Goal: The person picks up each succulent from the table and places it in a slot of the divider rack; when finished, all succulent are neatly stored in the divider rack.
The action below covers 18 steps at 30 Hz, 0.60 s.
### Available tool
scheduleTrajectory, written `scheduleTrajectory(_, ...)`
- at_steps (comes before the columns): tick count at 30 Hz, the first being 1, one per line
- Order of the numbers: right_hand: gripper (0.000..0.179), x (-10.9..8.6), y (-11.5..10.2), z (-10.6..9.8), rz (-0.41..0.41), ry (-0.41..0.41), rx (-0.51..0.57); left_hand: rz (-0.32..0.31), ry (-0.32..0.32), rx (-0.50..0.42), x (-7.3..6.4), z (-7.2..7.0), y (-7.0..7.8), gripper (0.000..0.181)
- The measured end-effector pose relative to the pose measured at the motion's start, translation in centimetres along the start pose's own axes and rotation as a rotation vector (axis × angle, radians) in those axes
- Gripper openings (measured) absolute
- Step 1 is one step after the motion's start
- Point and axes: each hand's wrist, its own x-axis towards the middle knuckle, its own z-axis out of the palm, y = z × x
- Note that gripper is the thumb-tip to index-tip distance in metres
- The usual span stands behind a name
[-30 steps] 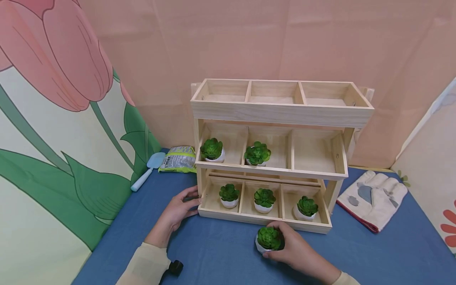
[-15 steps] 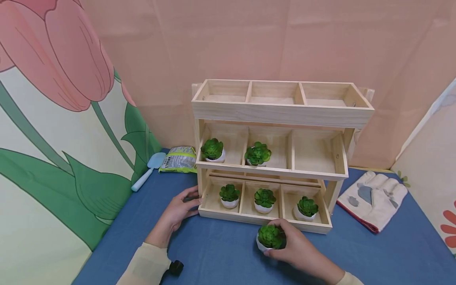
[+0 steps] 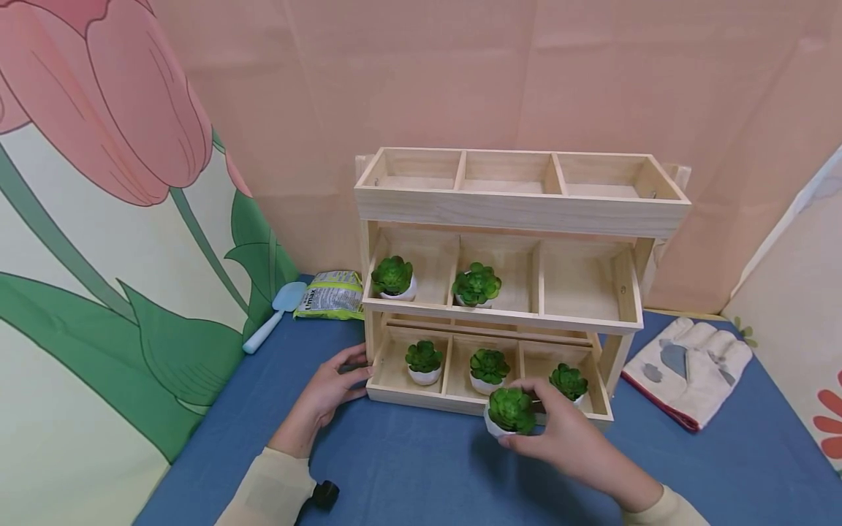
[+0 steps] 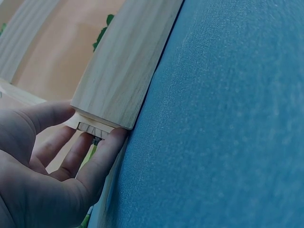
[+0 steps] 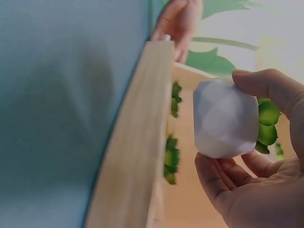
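Observation:
A small potted succulent [image 3: 511, 410], green in a white faceted pot, is held by my right hand [image 3: 569, 442] just in front of the bottom tier. Thumb and fingers pinch its pot [image 5: 225, 118] from both sides in the right wrist view. My left hand [image 3: 329, 391] grips the left end of the bottom tier of a three-tier wooden plant stand [image 3: 520, 208]; its thumb and fingers [image 4: 102, 161] touch the end corners. Similar succulents sit in the bottom tier, one per compartment; the right one [image 3: 569, 381] is partly covered by my hand.
Two more succulents, one left [image 3: 392, 276] and one central [image 3: 476, 283], stand in the middle tier. Left of the stand lie a blue trowel [image 3: 275, 314] and a printed bag [image 3: 332, 295]. Gardening gloves [image 3: 687, 369] lie to the right on the blue cloth [image 3: 408, 467].
After hardly moving at first, my right hand has lifted the succulent upward and slightly right, towards the bottom tier. My left hand has kept its place at the stand.

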Motion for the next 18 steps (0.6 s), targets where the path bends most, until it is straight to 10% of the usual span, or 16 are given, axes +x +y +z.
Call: scheduleTrajectory(18,0.071,-0.1,-3.7,-7.3,-0.158,0.144,-0.093,-0.002,-0.003,0.003,0.0,0.0,0.0,0.061)
